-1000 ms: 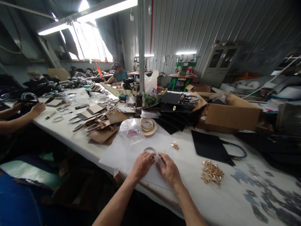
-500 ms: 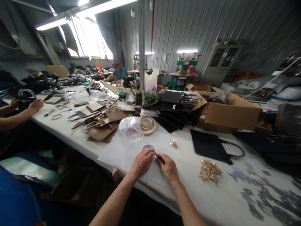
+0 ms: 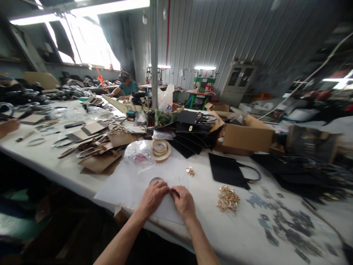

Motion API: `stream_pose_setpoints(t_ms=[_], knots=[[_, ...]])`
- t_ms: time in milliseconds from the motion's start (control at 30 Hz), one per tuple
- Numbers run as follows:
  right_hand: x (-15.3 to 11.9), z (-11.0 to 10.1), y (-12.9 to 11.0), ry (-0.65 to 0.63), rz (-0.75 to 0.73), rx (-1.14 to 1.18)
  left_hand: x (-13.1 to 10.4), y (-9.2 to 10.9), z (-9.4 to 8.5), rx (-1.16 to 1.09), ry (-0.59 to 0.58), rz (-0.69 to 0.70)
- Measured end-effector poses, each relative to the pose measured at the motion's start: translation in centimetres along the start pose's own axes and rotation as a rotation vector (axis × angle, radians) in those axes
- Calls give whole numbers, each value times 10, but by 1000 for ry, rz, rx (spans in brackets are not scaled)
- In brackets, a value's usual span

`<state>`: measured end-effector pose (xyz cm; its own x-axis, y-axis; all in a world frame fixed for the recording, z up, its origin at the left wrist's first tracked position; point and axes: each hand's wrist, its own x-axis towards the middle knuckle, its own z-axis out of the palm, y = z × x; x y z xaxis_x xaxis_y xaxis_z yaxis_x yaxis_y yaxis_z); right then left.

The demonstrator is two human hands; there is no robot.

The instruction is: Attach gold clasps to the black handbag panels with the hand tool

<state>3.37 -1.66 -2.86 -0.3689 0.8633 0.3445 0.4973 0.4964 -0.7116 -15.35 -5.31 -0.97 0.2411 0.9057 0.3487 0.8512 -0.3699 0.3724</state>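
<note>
My left hand (image 3: 154,197) is over the white sheet (image 3: 116,184) near the table's front edge, its fingers bent and pressed together. Just to its right, my right hand (image 3: 183,200) is closed in a pinch, and the fingertips of both hands meet. Whatever lies between them is too small or hidden to name. A small roll of tape (image 3: 156,180) shows behind my left fingers, partly covered by them. Beyond my right hand sits a small heap of gold metal fittings (image 3: 190,170). A larger pile of gold fittings (image 3: 228,199) lies farther right.
A black bag panel with a handle (image 3: 227,170) and scattered flat metal plates (image 3: 289,224) lie at right. Behind are larger tape rolls (image 3: 162,151), a plastic bag (image 3: 139,152), stacked black bags (image 3: 190,121) and a cardboard box (image 3: 245,136). Co-workers are at the left and back.
The view has turned to the right, so the table contents sit farther left. My hands stay together at the same spot by the small tape roll. The left co-worker is mostly out of view.
</note>
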Motion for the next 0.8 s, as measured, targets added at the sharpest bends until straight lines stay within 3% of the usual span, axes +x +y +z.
stream_pose_setpoints(t_ms=[467,800], knots=[[2,-2,-8,-28,-4,-67,2,-7,5,-33,-33,2],[0,0,-3,-24,-116,125,-3,-7,-7,-366,-78,-12]])
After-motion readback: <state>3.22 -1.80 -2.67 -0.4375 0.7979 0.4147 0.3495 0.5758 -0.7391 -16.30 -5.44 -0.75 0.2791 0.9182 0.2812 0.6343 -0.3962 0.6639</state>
